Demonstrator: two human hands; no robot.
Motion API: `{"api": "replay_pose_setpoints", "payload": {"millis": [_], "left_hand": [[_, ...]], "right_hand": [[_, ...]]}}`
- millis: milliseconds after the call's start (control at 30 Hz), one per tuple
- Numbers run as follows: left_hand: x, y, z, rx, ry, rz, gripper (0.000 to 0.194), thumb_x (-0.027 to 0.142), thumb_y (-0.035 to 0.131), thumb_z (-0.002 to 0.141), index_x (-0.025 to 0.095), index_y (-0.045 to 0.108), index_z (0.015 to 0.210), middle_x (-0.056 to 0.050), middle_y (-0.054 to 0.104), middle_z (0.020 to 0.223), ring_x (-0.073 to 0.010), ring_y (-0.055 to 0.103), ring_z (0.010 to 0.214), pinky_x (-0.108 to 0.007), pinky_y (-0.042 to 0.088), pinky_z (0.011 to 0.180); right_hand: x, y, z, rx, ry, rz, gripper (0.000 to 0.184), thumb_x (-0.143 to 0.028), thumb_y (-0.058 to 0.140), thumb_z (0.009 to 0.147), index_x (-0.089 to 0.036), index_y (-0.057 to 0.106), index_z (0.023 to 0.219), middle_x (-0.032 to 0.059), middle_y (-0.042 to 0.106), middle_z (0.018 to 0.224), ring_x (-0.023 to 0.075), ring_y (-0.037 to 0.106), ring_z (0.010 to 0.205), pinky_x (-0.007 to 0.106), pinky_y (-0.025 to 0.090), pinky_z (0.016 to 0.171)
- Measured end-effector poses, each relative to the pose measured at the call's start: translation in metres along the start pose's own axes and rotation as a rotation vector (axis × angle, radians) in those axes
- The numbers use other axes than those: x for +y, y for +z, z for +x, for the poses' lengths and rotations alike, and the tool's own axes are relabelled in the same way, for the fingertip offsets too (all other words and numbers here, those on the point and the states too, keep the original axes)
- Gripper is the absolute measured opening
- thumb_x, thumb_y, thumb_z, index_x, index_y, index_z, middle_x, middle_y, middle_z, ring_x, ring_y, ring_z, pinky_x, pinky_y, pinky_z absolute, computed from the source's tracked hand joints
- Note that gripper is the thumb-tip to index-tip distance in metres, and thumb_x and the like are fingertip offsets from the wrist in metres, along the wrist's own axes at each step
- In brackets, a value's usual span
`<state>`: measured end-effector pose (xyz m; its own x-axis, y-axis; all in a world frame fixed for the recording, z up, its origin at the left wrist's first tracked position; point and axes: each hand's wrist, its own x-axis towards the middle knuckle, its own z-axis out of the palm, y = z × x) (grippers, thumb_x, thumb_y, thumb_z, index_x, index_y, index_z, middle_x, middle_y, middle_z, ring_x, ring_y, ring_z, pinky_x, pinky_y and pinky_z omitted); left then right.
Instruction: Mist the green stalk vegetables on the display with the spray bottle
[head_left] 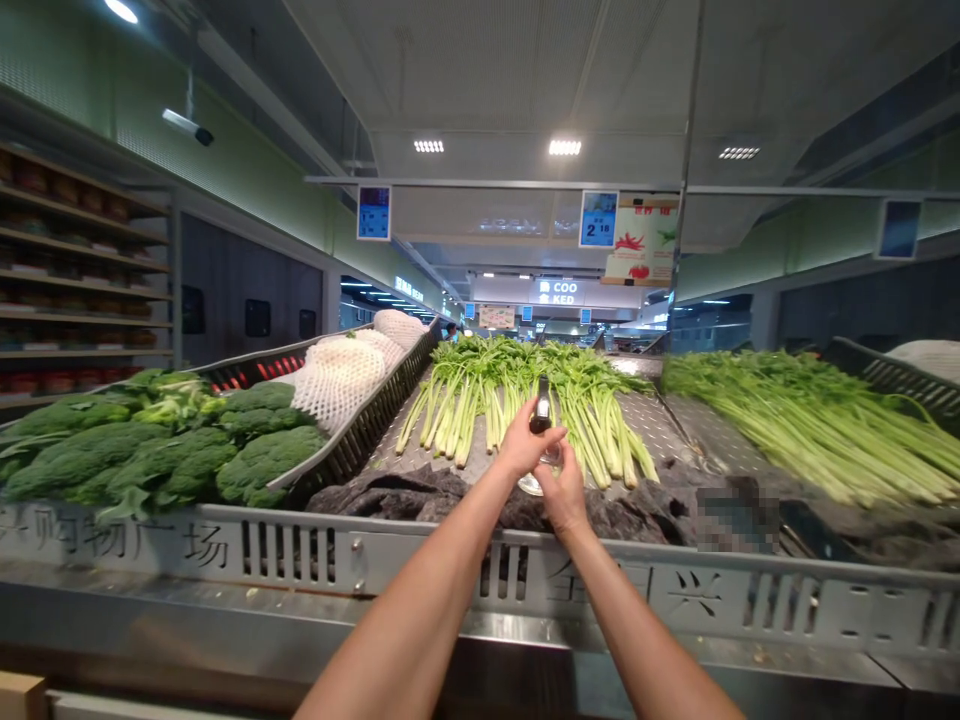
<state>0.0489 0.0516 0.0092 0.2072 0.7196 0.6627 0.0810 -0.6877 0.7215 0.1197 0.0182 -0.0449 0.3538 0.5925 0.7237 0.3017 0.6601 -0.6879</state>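
Observation:
My left hand [523, 440] is closed around the neck of a clear spray bottle with a black head [541, 408]. Lower down, my right hand [566, 492] grips the bottle's transparent body, most of which the fingers hide. Beyond the bottle lies a wide bed of celery [457, 405], pale stalks toward me and leaves at the back. Both hands are above the crumpled dark cloth [420, 492] along the display's front.
A grey crate edge [285, 550] runs across the front. Broccoli [266, 465] is heaped at left, beside netted white produce [341, 375]. A mirror panel at right reflects celery [810, 430]. A dark flat object [817, 530] lies front right. Price signs [600, 220] hang overhead.

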Motion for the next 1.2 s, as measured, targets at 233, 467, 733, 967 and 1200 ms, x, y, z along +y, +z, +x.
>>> {"api": "replay_pose_setpoints", "payload": {"millis": [233,467,733,967,1200], "left_hand": [[-0.009,0.01,0.002,-0.045,0.005,-0.032,0.043,0.03,0.06,0.064,0.014,0.046,0.102,-0.001,0.054,0.077,-0.0108,0.051,0.069,-0.024,0.044,0.065],[-0.016,0.012,-0.008,-0.001,0.058,0.002,0.034,0.034,0.053,0.067,0.016,0.047,0.095,0.002,0.051,0.07,-0.0091,0.048,0.061,-0.021,0.041,0.058],[-0.011,0.016,-0.018,-0.005,0.04,0.128,0.047,0.036,0.056,0.063,0.016,0.044,0.104,0.0,0.052,0.076,-0.0111,0.048,0.067,-0.023,0.038,0.062],[-0.015,0.022,-0.018,0.024,0.041,0.152,0.034,0.034,0.053,0.066,0.018,0.048,0.095,0.002,0.051,0.072,-0.01,0.047,0.062,-0.022,0.038,0.057],[0.001,0.023,-0.016,0.001,0.046,0.257,0.047,0.034,0.054,0.064,0.019,0.043,0.108,-0.002,0.054,0.083,-0.0133,0.05,0.071,-0.024,0.039,0.062]], "right_hand": [[0.004,-0.003,-0.001,0.061,0.058,0.087,0.049,-0.03,0.054,0.058,-0.014,0.047,0.105,0.0081,0.056,0.101,0.0211,0.051,0.093,0.034,0.038,0.081],[0.008,-0.003,0.001,0.053,0.136,0.244,0.044,-0.026,0.05,0.057,-0.015,0.048,0.1,0.0061,0.057,0.097,0.0195,0.051,0.093,0.032,0.039,0.081],[0.009,-0.006,0.004,0.172,0.347,0.332,0.031,-0.033,0.039,0.064,-0.017,0.053,0.086,0.0011,0.059,0.084,0.0158,0.053,0.082,0.026,0.042,0.066],[0.016,-0.006,0.006,0.207,0.371,0.318,0.031,-0.038,0.039,0.065,-0.017,0.053,0.082,-0.0005,0.059,0.075,0.0138,0.055,0.069,0.025,0.041,0.059],[0.015,-0.008,0.006,0.29,0.277,0.217,0.034,-0.038,0.036,0.067,-0.015,0.053,0.085,0.0012,0.058,0.079,0.014,0.052,0.073,0.024,0.039,0.061]]}}
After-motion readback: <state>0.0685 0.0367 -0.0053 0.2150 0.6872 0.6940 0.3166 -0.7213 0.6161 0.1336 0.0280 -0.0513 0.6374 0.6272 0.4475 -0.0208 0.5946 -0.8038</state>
